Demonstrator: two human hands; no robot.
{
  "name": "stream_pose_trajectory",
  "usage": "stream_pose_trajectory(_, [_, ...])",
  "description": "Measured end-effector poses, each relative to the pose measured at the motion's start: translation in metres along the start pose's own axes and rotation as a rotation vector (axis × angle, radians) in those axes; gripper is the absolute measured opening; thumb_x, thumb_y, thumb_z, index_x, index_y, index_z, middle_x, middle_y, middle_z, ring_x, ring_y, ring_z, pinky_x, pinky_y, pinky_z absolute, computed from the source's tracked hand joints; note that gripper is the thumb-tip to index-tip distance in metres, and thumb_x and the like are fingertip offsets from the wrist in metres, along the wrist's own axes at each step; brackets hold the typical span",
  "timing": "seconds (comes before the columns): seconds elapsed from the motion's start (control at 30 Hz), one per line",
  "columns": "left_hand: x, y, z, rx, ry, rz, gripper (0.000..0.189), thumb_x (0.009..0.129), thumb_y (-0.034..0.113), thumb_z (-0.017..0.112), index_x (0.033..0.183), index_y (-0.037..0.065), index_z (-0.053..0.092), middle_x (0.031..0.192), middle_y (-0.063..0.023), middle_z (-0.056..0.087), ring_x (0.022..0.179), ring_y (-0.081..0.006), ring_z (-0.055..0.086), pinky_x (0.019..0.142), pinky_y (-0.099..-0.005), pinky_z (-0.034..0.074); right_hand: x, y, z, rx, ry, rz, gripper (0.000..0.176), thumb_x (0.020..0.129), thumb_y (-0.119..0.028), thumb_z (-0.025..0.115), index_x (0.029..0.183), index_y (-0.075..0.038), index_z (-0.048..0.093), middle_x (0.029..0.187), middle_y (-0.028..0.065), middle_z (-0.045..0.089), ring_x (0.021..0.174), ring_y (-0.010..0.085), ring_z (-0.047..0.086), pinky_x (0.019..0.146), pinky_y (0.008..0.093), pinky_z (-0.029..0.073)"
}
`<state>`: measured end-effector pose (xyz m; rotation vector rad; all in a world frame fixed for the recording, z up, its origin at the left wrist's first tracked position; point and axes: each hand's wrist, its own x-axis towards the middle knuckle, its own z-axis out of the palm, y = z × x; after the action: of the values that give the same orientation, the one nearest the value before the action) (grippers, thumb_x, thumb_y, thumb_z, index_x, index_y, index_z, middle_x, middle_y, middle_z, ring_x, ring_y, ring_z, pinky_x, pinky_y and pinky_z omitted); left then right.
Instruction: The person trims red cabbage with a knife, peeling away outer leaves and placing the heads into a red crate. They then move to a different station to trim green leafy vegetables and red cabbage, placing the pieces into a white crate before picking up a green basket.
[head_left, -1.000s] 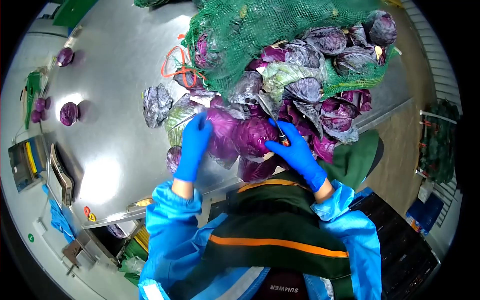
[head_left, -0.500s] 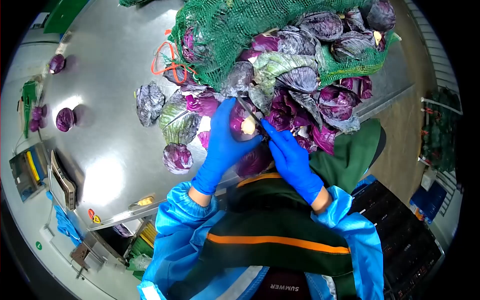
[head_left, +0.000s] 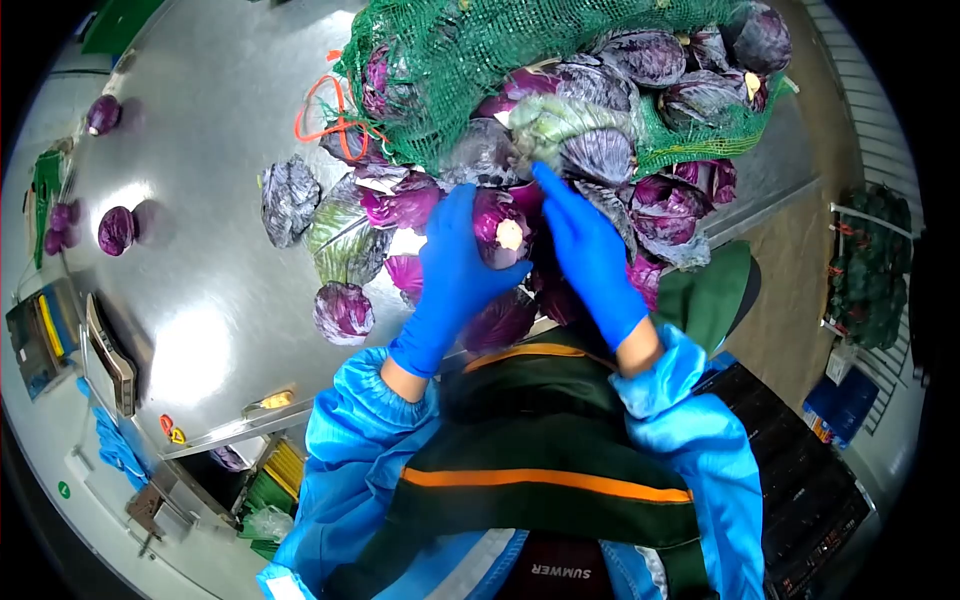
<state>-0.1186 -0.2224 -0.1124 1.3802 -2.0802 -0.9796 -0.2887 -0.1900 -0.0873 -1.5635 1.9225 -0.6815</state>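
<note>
My left hand (head_left: 460,275) is wrapped round the left side of a red cabbage (head_left: 490,212), its pale cut stem (head_left: 509,235) facing up. Blue gloves cover both hands. Just right of that cabbage is my right hand (head_left: 592,255), fingers pointing away from me over the loose leaves. A knife showed in it half a second ago; now the blade is hidden, and the hand keeps a similar grip. Below the held cabbage lies another red cabbage (head_left: 500,322). Purple leaves (head_left: 400,200) and a greenish outer leaf (head_left: 350,235) lie to the left.
A green mesh sack (head_left: 440,80) with red cabbages spreads over the far side of the metal table (head_left: 220,250). An orange tie (head_left: 335,125) lies beside it. A small cabbage (head_left: 118,231) sits at left, and a yellow-handled tool (head_left: 275,400) near the front edge. Black crates (head_left: 780,470) stand at right.
My right hand has moved up and slightly right, away from the stem, and the knife blade has gone out of sight. My left hand still holds the cabbage, whose stem now shows fully.
</note>
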Motion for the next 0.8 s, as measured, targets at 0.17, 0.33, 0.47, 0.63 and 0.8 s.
stream_pose_trajectory(0.17, [-0.012,-0.001,-0.005,-0.044,-0.006,-0.026,0.099,0.057,0.026,0.084,0.136,0.003,0.028,0.136,-0.0186,0.035,0.124,-0.0328,0.037,0.102,-0.0418,0.033,0.005,0.001,0.008,0.236,0.019,0.104,0.051,0.083,-0.023,0.061,0.131,-0.019,0.042,0.099,0.0159,0.062,0.088,0.0261,0.062,0.075,0.0360,0.048])
stream_pose_trajectory(0.33, [-0.021,-0.015,-0.041,-0.420,-0.229,-0.107,0.096,0.056,0.015,0.080,0.137,0.005,0.029,0.136,-0.0154,0.037,0.125,-0.0277,0.037,0.105,-0.0380,0.030,0.019,0.007,0.010,0.412,0.025,0.175,0.020,0.079,-0.011,0.064,0.097,-0.007,0.059,0.088,0.0088,0.064,0.081,0.0172,0.061,0.073,0.0294,0.047])
stream_pose_trajectory(0.47, [-0.042,0.018,-0.078,-0.679,-0.195,-0.032,0.100,0.052,0.010,0.080,0.137,0.002,0.027,0.138,-0.0158,0.033,0.127,-0.0285,0.035,0.106,-0.0389,0.028,0.011,-0.008,-0.013,0.511,0.112,0.277,0.036,0.080,-0.010,0.064,0.115,-0.008,0.055,0.100,0.0058,0.063,0.083,0.0143,0.060,0.076,0.0293,0.047])
stream_pose_trajectory(0.63, [-0.036,0.036,-0.057,-0.315,0.076,0.193,0.103,0.050,0.018,0.087,0.135,0.006,0.029,0.136,-0.0196,0.029,0.126,-0.0359,0.032,0.103,-0.0432,0.031,-0.030,-0.055,-0.036,1.056,-0.224,0.447,0.063,0.081,-0.015,0.065,0.137,-0.011,0.037,0.114,0.0039,0.057,0.085,0.0111,0.059,0.065,0.0237,0.048])
stream_pose_trajectory(0.8, [-0.016,0.045,-0.066,-0.147,-0.116,0.253,0.062,0.062,0.025,0.080,0.118,0.013,0.054,0.114,-0.0126,0.045,0.105,-0.0295,0.047,0.088,-0.0374,0.041,-0.034,-0.042,-0.033,1.218,-0.276,0.521,0.060,0.081,-0.016,0.065,0.136,-0.012,0.039,0.099,0.0035,0.061,0.076,0.0058,0.059,0.054,0.0175,0.043])
